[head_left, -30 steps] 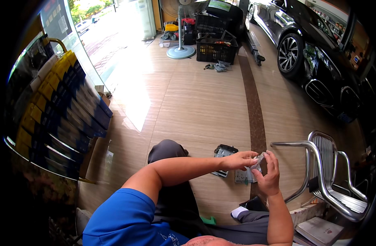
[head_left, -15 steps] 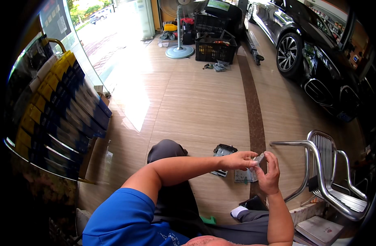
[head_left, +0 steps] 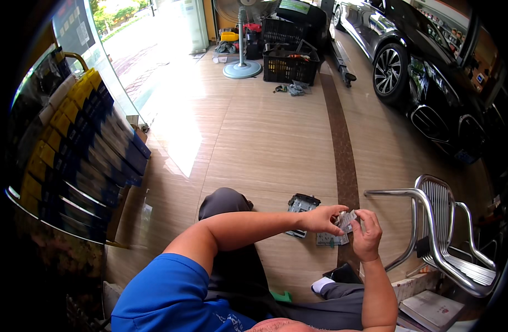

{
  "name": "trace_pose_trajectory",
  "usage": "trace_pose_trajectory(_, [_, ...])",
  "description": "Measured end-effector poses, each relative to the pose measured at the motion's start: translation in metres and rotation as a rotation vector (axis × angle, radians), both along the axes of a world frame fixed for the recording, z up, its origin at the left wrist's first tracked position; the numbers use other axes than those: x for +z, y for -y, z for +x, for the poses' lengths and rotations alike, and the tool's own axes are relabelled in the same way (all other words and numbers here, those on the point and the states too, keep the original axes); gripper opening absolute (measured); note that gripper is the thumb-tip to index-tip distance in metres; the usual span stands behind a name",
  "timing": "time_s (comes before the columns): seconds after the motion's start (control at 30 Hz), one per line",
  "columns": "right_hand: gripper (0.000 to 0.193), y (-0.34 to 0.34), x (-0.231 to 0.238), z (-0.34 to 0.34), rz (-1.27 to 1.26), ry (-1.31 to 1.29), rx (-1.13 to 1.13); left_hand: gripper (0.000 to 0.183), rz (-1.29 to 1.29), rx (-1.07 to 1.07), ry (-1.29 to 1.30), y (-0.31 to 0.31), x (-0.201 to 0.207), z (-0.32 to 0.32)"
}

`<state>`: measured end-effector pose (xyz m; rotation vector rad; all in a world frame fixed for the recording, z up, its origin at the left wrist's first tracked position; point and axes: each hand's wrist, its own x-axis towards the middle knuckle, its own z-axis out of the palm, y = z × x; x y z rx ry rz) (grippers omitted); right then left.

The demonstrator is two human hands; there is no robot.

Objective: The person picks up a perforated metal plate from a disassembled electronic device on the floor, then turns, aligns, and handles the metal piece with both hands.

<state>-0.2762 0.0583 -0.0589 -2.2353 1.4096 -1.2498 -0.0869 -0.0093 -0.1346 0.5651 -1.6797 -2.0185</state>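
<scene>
Between my two hands is a small pale grey, ribbed, block-like piece (head_left: pixel 347 221), too small to name more exactly. My left hand (head_left: pixel 322 218), reaching across from the left, pinches its left side between thumb and fingers. On its right side, the bent fingers and thumb of my right hand (head_left: pixel 367 237) grip it. Below them on the floor lies a flat light grey plate-like part (head_left: pixel 327 239) with a small green bit on it. Beside my left wrist stands an open dark-edged box-like unit (head_left: pixel 302 203), its near side partly hidden by my forearm.
A metal chair (head_left: pixel 450 235) stands to the right, with a book (head_left: pixel 433 310) near it. A black car (head_left: pixel 420 72) is parked at far right. Ahead are a fan (head_left: pixel 242 68) and black crates (head_left: pixel 291 69); a rack of yellow-and-blue packages (head_left: pixel 79 133) stands left.
The grey piece has turned in my fingers, showing more of its ribbed face. My right fingers have shifted slightly along it, and my left thumb has moved lower.
</scene>
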Motion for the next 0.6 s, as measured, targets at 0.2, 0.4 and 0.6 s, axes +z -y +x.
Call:
trace_pose_trajectory(0.2, [0.015, 0.002, -0.002, -0.004, -0.009, 0.044, -0.024, 0.095, -0.321, 0.123, 0.189, -0.003, 0.011, 0.002])
trace_pose_trajectory(0.4, [0.014, 0.001, -0.001, -0.01, 0.122, 0.127, -0.16, 0.101, -0.491, 0.159, 0.21, -0.006, 0.013, 0.005])
trace_pose_trajectory(0.6, [0.026, 0.002, -0.005, -0.017, 0.304, 0.093, -0.103, 0.103, -0.479, 0.221, 0.199, -0.007, 0.018, 0.005])
